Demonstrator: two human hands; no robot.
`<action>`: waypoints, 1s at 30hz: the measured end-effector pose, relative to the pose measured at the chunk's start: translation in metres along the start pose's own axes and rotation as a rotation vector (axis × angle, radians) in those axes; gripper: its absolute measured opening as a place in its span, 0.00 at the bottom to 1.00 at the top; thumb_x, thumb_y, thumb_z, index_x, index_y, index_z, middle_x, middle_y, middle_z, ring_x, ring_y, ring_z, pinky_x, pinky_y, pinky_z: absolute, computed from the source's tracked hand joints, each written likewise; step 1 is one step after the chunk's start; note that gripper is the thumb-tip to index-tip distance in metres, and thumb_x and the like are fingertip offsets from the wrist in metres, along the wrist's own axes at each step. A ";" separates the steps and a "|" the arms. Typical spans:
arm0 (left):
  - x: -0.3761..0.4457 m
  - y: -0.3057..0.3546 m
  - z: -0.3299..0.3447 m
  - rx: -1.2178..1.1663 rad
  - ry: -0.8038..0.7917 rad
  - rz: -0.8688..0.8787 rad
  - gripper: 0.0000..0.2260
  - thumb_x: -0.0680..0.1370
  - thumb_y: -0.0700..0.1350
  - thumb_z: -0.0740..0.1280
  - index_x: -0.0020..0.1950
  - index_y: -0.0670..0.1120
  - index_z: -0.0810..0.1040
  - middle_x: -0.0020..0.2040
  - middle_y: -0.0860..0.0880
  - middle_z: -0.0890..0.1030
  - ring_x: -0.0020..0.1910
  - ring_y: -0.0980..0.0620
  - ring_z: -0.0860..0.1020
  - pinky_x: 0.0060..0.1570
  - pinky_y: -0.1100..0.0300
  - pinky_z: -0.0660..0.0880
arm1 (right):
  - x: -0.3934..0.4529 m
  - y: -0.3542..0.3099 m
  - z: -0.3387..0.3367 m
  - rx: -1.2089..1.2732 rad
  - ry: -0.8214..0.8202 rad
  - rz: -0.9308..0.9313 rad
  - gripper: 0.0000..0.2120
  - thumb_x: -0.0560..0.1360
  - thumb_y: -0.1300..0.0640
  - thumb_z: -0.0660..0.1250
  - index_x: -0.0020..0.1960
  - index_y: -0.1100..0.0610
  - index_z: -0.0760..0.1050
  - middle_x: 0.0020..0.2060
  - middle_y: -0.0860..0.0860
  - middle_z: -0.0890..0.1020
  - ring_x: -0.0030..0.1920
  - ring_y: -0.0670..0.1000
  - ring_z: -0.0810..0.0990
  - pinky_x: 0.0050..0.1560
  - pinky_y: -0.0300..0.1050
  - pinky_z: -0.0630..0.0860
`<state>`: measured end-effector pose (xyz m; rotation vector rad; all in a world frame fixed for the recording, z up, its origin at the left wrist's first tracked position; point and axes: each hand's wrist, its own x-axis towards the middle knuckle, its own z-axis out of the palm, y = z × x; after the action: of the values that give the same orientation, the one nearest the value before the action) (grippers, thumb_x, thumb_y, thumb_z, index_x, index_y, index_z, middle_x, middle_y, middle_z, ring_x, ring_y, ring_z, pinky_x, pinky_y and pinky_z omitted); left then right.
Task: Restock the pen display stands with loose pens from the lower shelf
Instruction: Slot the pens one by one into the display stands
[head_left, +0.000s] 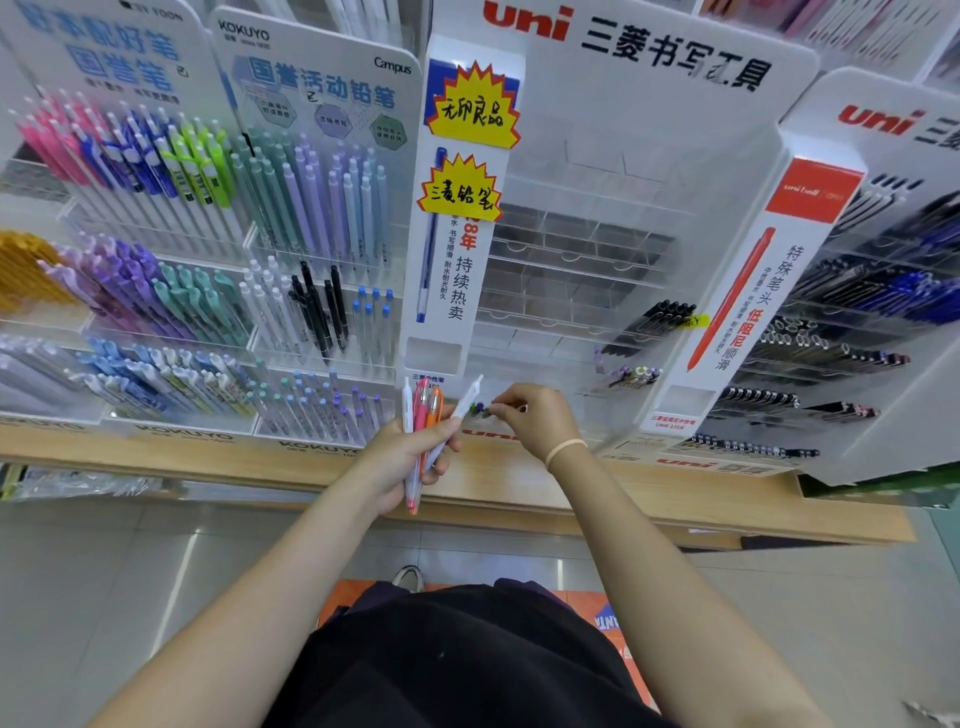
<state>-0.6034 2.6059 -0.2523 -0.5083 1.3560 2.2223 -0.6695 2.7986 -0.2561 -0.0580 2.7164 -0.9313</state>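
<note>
Nearest, a bunch of loose pens (422, 441) is gripped upright in the left hand (402, 460) above the front edge of the wooden shelf (519, 488). Just beside it, a small purple-green item (479, 410) is pinched by the right hand (535, 421). Behind, mostly empty compartments are seen in the uni stand (582, 260).
</note>
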 end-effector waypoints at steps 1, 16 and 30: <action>0.001 0.001 0.001 0.003 -0.003 0.000 0.14 0.75 0.44 0.72 0.60 0.42 0.78 0.38 0.44 0.80 0.27 0.52 0.73 0.22 0.64 0.66 | -0.001 -0.001 -0.001 -0.024 0.006 -0.013 0.08 0.77 0.55 0.70 0.50 0.58 0.84 0.47 0.53 0.85 0.47 0.49 0.78 0.51 0.44 0.74; -0.001 0.012 0.025 0.064 -0.081 0.009 0.11 0.78 0.43 0.69 0.57 0.38 0.78 0.43 0.41 0.83 0.28 0.50 0.77 0.21 0.65 0.67 | -0.029 -0.027 -0.039 0.958 -0.125 0.081 0.07 0.80 0.61 0.65 0.53 0.60 0.82 0.43 0.53 0.85 0.45 0.54 0.80 0.44 0.46 0.75; -0.051 0.038 0.032 0.273 0.173 0.142 0.13 0.82 0.48 0.64 0.62 0.45 0.81 0.32 0.46 0.79 0.27 0.51 0.77 0.27 0.62 0.75 | -0.030 -0.036 -0.065 1.022 -0.019 -0.025 0.05 0.78 0.61 0.69 0.48 0.58 0.84 0.38 0.52 0.83 0.36 0.51 0.77 0.40 0.47 0.75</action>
<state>-0.5863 2.6093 -0.1834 -0.5275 1.8043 2.0933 -0.6593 2.8124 -0.1774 0.0993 1.9122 -2.1487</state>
